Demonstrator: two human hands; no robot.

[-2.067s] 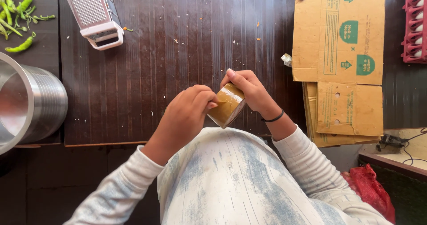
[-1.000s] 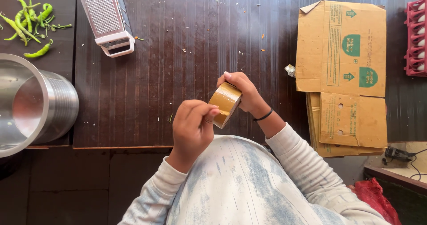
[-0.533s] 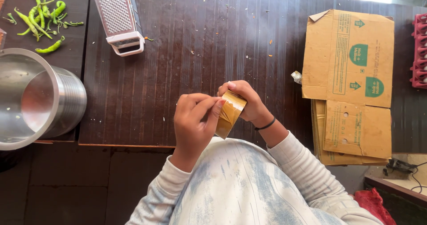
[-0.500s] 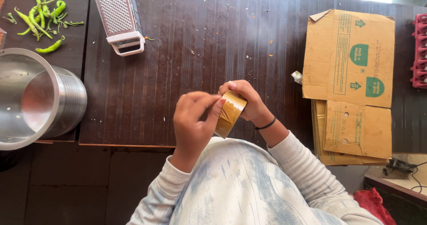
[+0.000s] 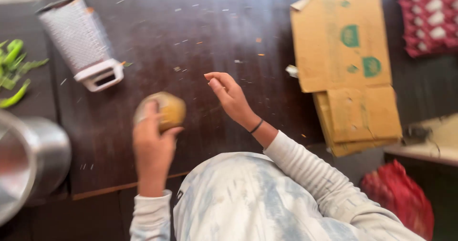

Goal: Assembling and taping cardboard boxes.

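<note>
A small yellowish-brown container [image 5: 164, 111], blurred so that its exact shape and lid are hard to make out, sits in the grasp of the left hand [image 5: 153, 143], whose fingers wrap around its near side while the thumb presses its right flank; it is held just above the dark wooden table [image 5: 200, 26], toward the near edge and left of the middle. The right hand [image 5: 230, 97] is apart from the container, released and holding nothing, its fingers loosely curled and pointing left, with a dark band [image 5: 256, 126] round the wrist. Both forearms wear pale ribbed sleeves, and the person's light blue-and-white garment hides the near edge of the table below the hands. Farther left, a metal box grater [image 5: 82, 41] with a white handle lies on its side near the far left corner. Green chillies [image 5: 14, 71] lie at the left edge, partly cut off by the frame. A large steel pot [image 5: 31, 157] sits at the near left, only partly in view and blurred. On the right side flattened cardboard boxes [image 5: 350, 64] lie stacked, overhanging the near right edge. A red egg tray [image 5: 429, 17] is cut off at the far right corner, and a red bag [image 5: 398, 198] shows below the table at right
</note>
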